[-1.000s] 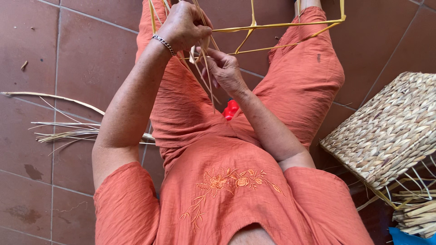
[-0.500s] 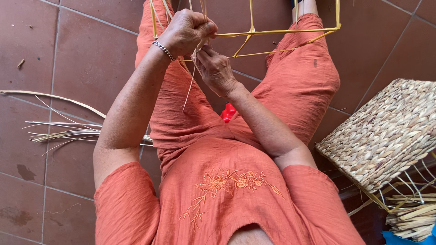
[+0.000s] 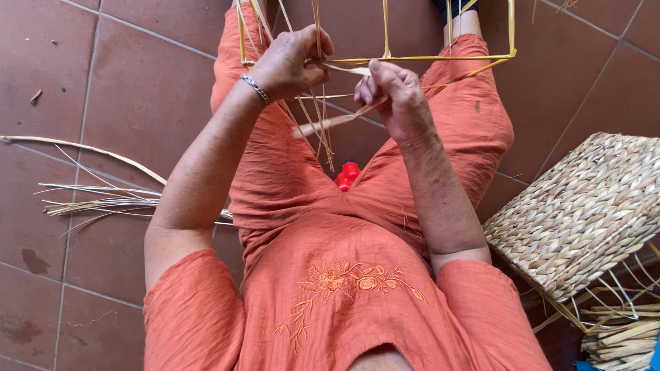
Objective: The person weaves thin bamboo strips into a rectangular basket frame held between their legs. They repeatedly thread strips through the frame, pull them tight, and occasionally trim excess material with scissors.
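I sit in orange clothes with a yellow wire frame point(image 3: 440, 58) held over my knees. My left hand point(image 3: 292, 62), with a silver bracelet on the wrist, grips the frame's near bar together with several pale straw strands point(image 3: 317, 120) that hang down between my legs. My right hand point(image 3: 392, 96) pinches a flat straw strip point(image 3: 330, 122) just below the bar and draws it toward me. A small red object point(image 3: 347, 173) lies between my thighs, partly hidden.
Loose straw stalks point(image 3: 103, 199) lie on the red-brown floor tiles point(image 3: 110, 89) at the left. A woven straw basket point(image 3: 584, 213) on a wire frame stands at the right, with more straw bundles point(image 3: 625, 336) beneath it.
My right hand has shifted right and up to the frame's bar, pulling the straw strip across. My left hand stays closed on the bar. The frame sits lower in view.
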The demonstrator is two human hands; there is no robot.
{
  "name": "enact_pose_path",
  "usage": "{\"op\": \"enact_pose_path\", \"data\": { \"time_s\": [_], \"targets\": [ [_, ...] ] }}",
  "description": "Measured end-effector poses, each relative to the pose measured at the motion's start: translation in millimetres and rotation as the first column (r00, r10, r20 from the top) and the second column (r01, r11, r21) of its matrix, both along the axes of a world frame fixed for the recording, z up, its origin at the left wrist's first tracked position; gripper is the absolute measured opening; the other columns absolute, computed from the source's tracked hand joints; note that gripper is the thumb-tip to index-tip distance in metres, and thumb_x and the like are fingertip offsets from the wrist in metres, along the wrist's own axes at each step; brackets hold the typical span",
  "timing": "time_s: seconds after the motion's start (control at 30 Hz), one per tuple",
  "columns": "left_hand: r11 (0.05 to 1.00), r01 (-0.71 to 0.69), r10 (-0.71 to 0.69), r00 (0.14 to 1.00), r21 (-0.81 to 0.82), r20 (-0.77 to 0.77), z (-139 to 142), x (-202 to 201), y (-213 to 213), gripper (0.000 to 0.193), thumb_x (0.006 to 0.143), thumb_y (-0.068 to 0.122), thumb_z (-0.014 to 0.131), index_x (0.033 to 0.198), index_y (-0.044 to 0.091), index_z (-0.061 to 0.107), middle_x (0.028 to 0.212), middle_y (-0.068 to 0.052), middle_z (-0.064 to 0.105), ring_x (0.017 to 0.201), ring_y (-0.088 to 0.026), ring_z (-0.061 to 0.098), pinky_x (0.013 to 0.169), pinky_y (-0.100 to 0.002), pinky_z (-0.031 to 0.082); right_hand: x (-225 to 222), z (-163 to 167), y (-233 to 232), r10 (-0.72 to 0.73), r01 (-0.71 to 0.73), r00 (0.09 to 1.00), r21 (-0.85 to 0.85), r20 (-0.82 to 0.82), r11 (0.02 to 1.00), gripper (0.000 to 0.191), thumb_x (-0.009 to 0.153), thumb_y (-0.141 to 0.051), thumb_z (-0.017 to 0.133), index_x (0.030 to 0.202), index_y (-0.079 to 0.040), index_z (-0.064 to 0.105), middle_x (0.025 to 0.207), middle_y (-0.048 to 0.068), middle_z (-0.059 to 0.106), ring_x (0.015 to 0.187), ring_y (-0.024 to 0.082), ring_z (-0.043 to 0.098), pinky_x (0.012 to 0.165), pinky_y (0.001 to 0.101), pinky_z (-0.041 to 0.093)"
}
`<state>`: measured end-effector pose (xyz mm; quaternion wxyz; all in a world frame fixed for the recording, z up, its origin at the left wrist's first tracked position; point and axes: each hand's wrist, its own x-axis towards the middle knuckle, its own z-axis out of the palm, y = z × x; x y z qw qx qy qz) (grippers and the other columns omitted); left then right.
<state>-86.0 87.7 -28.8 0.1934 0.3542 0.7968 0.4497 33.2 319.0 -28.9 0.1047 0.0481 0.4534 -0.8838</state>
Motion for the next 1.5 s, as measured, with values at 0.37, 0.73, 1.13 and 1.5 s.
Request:
{"op": "enact_pose_path", "data": {
  "time_s": [0.37,0.73,1.13,1.5],
  "targets": [
    [0.978,-0.174,0.156,0.976,-0.113,-0.154,-1.2,13.8,8.2,0.031,0.087,0.003,0.078,0.107,0.008,0.054,0.079,-0.007,0.076,0.076,-0.026,0.076,0.068,-0.042,0.057,-12.6,1.9,7.5,-0.166,0.186,0.980,-0.205,0.112,0.961,0.038,0.114,-0.037,0.055,0.086,-0.012,0.058,0.074,0.002,0.057,0.061,0.013,0.047,0.057,0.0294,0.044],
    [0.983,-0.186,0.181,0.966,-0.005,-0.186,-10.5,18.1,7.7,0.023,0.090,0.009,0.080,0.107,0.009,0.064,0.086,-0.008,0.078,0.079,-0.026,0.078,0.068,-0.039,0.060,-112.4,-13.5,25.0,0.004,0.031,0.985,-0.196,0.172,0.980,0.058,0.095,-0.054,0.047,0.120,-0.003,0.060,0.124,0.023,0.071,0.108,0.030,0.073,0.090,0.0453,0.063],
    [0.929,-0.069,0.170,0.953,-0.365,0.250,17.1,-4.4,20.0,0.020,0.085,0.000,0.067,0.099,0.007,0.079,0.084,-0.007,0.077,0.062,-0.017,0.073,0.052,-0.035,0.061,-32.7,-1.3,-5.2,-0.013,0.161,0.982,0.802,-0.187,0.575,0.055,0.106,-0.048,0.055,0.079,-0.005,0.074,0.070,0.007,0.071,0.055,0.011,0.064,0.050,0.0308,0.053],
    [0.975,-0.175,0.176,0.984,-0.137,-0.001,-3.5,3.3,13.6,0.037,0.080,0.000,0.075,0.115,0.002,0.065,0.087,-0.012,0.078,0.081,-0.022,0.076,0.072,-0.036,0.060,14.6,-27.5,-20.4,-0.005,-0.019,0.999,0.567,0.041,0.823,0.022,0.107,-0.023,0.067,0.096,-0.005,0.072,0.086,0.006,0.068,0.077,0.012,0.066,0.074,0.0290,0.056]
  ]
}}
